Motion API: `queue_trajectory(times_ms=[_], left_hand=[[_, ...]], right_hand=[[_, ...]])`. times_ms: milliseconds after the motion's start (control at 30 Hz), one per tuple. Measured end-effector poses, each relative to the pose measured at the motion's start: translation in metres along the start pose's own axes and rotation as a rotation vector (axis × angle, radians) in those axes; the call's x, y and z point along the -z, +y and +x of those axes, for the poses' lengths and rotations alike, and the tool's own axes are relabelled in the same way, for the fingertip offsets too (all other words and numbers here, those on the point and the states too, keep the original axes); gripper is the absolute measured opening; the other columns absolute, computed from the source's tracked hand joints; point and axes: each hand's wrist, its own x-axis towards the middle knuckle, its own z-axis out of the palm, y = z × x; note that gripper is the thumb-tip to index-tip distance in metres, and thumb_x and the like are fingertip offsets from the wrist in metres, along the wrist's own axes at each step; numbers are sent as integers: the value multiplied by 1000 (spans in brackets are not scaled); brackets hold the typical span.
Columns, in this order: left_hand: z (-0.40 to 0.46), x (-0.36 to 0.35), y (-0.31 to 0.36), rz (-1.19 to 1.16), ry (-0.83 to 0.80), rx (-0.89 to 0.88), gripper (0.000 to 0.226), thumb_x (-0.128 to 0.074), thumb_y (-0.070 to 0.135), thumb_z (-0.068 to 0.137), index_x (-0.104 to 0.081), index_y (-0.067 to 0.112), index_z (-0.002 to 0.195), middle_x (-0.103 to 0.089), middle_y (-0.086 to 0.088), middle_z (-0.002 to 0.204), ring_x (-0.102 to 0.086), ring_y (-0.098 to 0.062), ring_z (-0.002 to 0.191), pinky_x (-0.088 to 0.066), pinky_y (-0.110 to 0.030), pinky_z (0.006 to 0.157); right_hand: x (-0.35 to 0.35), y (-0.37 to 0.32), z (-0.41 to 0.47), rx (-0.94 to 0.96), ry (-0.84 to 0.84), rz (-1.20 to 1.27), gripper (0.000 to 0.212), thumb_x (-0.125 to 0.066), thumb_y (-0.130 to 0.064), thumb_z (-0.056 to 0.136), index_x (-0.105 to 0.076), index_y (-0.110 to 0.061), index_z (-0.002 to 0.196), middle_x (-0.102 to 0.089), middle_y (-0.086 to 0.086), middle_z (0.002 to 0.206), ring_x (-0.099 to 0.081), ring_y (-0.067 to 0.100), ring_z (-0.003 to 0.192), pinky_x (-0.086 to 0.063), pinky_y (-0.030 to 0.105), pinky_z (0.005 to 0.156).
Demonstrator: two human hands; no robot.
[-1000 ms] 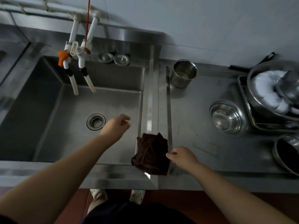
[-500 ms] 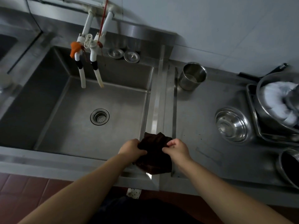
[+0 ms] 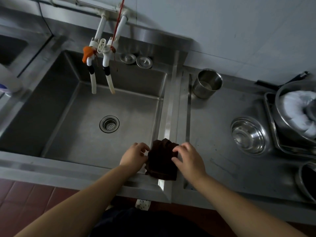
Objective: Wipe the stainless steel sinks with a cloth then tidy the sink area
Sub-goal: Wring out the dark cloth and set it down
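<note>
A dark brown cloth (image 3: 161, 159) lies crumpled on the steel rim between the sink basin (image 3: 77, 147) and the counter, near the front edge. My left hand (image 3: 135, 155) pinches the cloth's left edge with curled fingers. My right hand (image 3: 187, 157) grips its upper right side, fingers curled over the fabric. The basin holds only its round drain strainer (image 3: 109, 124). Two white taps (image 3: 102, 69) with hose ends hang over the basin's back.
Two sink stoppers (image 3: 136, 59) sit on the back ledge. On the counter to the right stand a steel cup (image 3: 207, 82), a steel bowl (image 3: 248, 135), a big pot with white contents (image 3: 297, 108) in a tray, and another pot (image 3: 307, 180). A second sink (image 3: 10, 48) lies far left.
My left hand came from over the basin to the cloth's left edge. My right hand moved further onto the cloth. Both now hold it on the rim.
</note>
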Motion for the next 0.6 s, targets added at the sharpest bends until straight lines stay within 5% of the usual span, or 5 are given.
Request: queue_trajectory(times_ms=[133,267,367,600], left_hand=[[-7,-7,7,3,-187,-87,35,-66,8,80,-63,24,111,-47,4,105,-55,-13,91,-43,-18,78],[-15,-16,5,92,-211,-199,43,-68,13,78,-61,25,119,-38,7,105,-49,-9,87,-40,-15,77],[-20,-16,2,117,-242,-250,42,-66,12,81,-62,27,120,-36,8,104,-47,-7,88,-41,-15,80],[-23,17,1,-35,-71,-94,38,-58,5,84,-64,29,112,-55,7,103,-59,-10,84,-50,-23,73]], right_hand=[[-7,7,-4,80,-201,-31,40,-65,-29,85,-55,-20,123,-45,-3,116,-49,9,91,-37,16,75],[-11,10,-14,-4,-181,77,26,-64,-14,83,-59,-15,108,-47,-3,106,-45,6,69,-38,14,62],[-13,12,-24,-20,-221,75,26,-63,-14,82,-57,-16,107,-46,-3,106,-49,9,73,-43,20,62],[0,-2,-8,-34,-115,28,26,-60,-27,88,-57,-20,113,-47,-9,108,-47,4,76,-33,11,60]])
